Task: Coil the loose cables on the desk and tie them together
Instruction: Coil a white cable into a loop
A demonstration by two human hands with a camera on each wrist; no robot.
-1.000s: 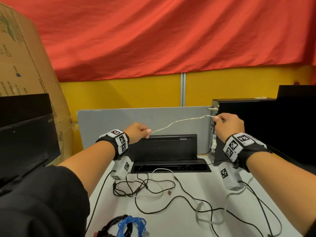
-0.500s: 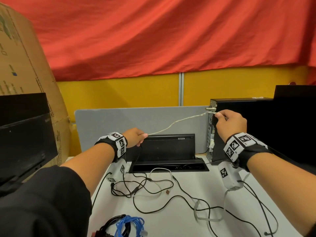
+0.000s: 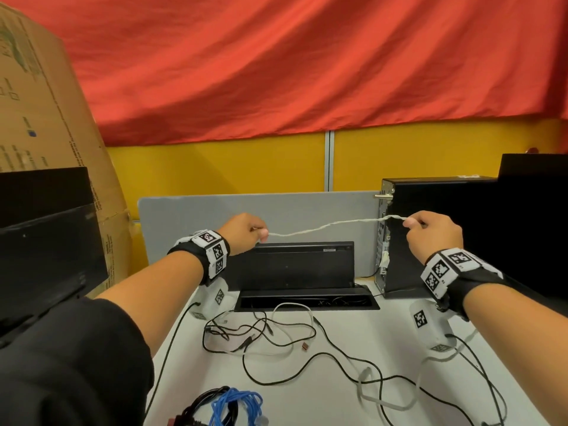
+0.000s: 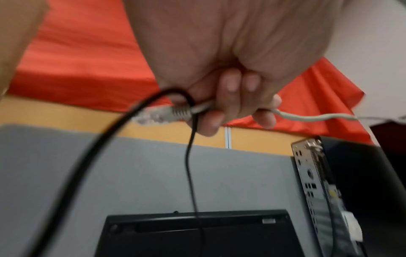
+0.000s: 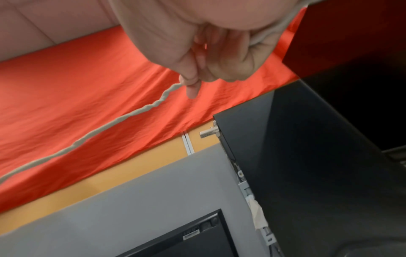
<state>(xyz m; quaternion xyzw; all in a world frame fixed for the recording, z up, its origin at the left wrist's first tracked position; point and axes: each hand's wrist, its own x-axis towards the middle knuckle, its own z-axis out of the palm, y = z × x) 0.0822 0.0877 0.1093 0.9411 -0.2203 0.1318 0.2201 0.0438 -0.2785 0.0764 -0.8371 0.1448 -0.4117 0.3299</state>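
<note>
A grey network cable (image 3: 325,226) stretches in the air between both hands, above the desk. My left hand (image 3: 246,233) grips it near its clear plug (image 4: 158,114); a thin black cable (image 4: 191,156) loops over the same fingers and hangs down. My right hand (image 3: 430,233) pinches the cable (image 5: 123,120) between thumb and forefinger, and its slack (image 3: 384,398) trails down onto the desk (image 3: 338,404). Loose black and white cables (image 3: 261,333) lie tangled on the desk below.
A black computer tower (image 3: 436,235) stands at the right, close to my right hand. A raised black cable-box lid (image 3: 301,265) and a grey divider (image 3: 307,210) lie behind. Coiled blue and black cables (image 3: 233,407) sit at the near edge. A cardboard box (image 3: 40,118) stands left.
Both hands have come down a little with the grey cable. The right hand has drawn away from the tower's top rear corner, and the cable now hangs lower between the hands.
</note>
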